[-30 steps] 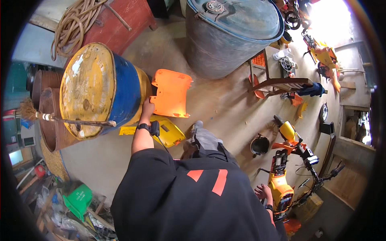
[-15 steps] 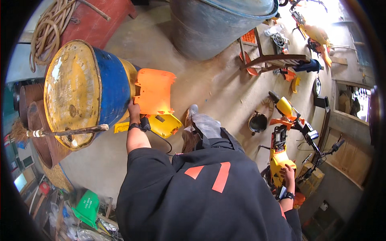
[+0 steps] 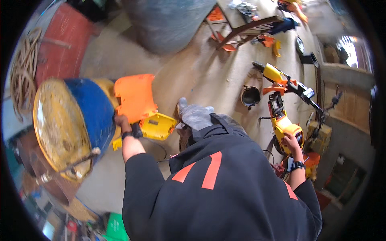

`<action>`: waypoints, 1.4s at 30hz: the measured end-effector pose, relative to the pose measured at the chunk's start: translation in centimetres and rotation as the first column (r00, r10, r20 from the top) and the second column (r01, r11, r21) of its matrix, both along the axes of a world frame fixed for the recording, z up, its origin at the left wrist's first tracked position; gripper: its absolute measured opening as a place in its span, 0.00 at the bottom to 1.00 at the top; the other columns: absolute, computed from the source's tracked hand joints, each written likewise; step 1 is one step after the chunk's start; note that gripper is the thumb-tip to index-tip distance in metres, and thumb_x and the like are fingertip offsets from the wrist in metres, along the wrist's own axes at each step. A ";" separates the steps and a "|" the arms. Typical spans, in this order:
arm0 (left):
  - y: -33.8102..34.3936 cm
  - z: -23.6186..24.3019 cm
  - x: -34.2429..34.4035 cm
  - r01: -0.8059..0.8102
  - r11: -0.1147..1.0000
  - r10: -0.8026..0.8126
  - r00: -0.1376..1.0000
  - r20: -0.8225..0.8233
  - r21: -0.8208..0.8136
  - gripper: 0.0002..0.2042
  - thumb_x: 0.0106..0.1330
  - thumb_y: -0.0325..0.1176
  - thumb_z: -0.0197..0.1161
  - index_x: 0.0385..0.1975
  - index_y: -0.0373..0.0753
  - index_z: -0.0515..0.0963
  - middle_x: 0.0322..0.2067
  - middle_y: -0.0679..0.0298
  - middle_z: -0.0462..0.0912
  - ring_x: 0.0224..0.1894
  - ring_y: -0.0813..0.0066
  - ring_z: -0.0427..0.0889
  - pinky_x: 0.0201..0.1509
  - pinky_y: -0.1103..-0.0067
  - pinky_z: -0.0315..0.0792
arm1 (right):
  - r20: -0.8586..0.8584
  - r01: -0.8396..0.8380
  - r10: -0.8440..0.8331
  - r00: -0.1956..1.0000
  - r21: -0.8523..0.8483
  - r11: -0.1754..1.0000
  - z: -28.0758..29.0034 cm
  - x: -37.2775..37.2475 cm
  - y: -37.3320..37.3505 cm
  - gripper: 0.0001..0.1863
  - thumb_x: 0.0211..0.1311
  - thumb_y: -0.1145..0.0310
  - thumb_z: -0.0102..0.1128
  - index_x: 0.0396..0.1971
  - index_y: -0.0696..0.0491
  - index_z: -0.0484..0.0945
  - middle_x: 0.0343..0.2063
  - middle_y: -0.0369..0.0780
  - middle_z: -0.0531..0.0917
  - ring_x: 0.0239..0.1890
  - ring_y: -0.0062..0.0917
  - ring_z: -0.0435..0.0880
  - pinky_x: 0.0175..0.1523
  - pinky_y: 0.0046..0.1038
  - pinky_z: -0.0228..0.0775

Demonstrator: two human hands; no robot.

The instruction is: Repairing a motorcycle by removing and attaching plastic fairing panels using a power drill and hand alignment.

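My left hand [image 3: 122, 120] is closed on the lower left edge of an orange plastic panel [image 3: 136, 96], beside the blue-and-yellow drum [image 3: 93, 110]. Just below that panel is a yellow plastic panel [image 3: 158, 127], its hollow side showing. On my other side, my right hand [image 3: 290, 141] rests against the yellow body [image 3: 282, 123] of a partly stripped motorbike, fingers apart and holding nothing I can see. Bare handlebars with loose cables [image 3: 318, 108] stick out beyond it. Black watches or bands circle both wrists.
A dark bucket [image 3: 250, 97] stands on the floor left of the motorbike. A big grey-blue tub [image 3: 169, 24] and a wooden chair frame [image 3: 245, 30] are farther off. A stick [image 3: 72, 164] lies across the drum's top, and a green container [image 3: 115, 228] sits at the lower left.
The whole view has turned, so the drum and panels appear farther left and lower. My left hand keeps hold of the orange panel; my right hand stays at the yellow body.
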State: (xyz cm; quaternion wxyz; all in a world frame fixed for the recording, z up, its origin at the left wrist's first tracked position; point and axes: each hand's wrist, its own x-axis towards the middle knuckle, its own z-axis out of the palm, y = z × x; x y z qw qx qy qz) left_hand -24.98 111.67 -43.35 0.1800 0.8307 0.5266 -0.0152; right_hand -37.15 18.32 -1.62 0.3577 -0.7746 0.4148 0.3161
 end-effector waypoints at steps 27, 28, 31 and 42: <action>-22.7 21.4 8.3 -0.109 0.056 -0.580 0.805 -0.121 -0.992 0.13 0.66 0.37 0.55 0.42 0.36 0.79 0.40 0.57 0.83 0.39 0.67 0.82 0.44 0.74 0.74 | -0.017 0.511 -0.511 0.859 -0.008 0.860 -6.0 -15.2 2.3 0.24 0.60 0.72 0.46 0.58 0.56 0.69 0.36 0.40 0.84 0.28 0.25 0.83 0.30 0.27 0.74; -25.2 21.6 11.3 0.092 0.273 -0.800 0.574 -0.173 -0.958 0.12 0.67 0.38 0.52 0.36 0.35 0.77 0.32 0.56 0.83 0.31 0.68 0.81 0.35 0.74 0.74 | -0.058 0.526 -0.525 0.849 0.014 0.850 -6.4 -15.0 1.8 0.24 0.60 0.72 0.46 0.58 0.55 0.70 0.35 0.39 0.84 0.28 0.24 0.83 0.30 0.27 0.74; -29.7 19.5 17.1 0.489 0.345 -0.886 0.451 -0.106 -0.801 0.14 0.67 0.39 0.50 0.29 0.33 0.76 0.26 0.56 0.83 0.24 0.72 0.81 0.27 0.76 0.74 | -0.148 0.526 -0.514 0.845 0.059 0.848 -9.0 -14.3 -1.1 0.23 0.60 0.71 0.47 0.57 0.53 0.71 0.33 0.37 0.84 0.26 0.23 0.82 0.28 0.27 0.72; -48.5 25.6 27.5 0.499 0.419 -0.873 0.451 -0.186 -0.759 0.07 0.62 0.30 0.52 0.28 0.37 0.76 0.21 0.67 0.76 0.20 0.78 0.73 0.24 0.80 0.69 | 0.150 0.370 -0.383 0.911 0.106 0.923 -21.6 -4.6 -19.6 0.13 0.57 0.69 0.48 0.36 0.60 0.78 0.25 0.40 0.82 0.22 0.24 0.79 0.29 0.29 0.73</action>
